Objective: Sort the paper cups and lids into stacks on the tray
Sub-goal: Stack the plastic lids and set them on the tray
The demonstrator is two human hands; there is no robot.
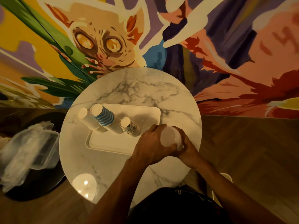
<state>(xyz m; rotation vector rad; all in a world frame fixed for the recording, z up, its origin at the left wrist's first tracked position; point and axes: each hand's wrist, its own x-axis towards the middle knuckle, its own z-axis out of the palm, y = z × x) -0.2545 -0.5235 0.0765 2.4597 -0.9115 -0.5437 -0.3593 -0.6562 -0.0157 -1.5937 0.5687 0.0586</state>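
Note:
On the white tray [142,112] stand three upside-down cup stacks: a plain white stack [88,120] at the left, a blue-and-white striped stack [105,118] beside it, and a short patterned stack [129,126] to their right. At the tray's near right corner both hands close round a stack of translucent white lids [170,137]. My left hand [150,143] grips the stack from the left, and my right hand [188,148] grips it from the right. The stack's lower part is hidden by my fingers.
The tray lies on a round marble table [129,88] against a painted wall. Left of the table, clear plastic containers and bags [29,149] sit on a dark round seat. A lamp's reflection [84,185] shows at the table's near left edge. Wooden floor lies on the right.

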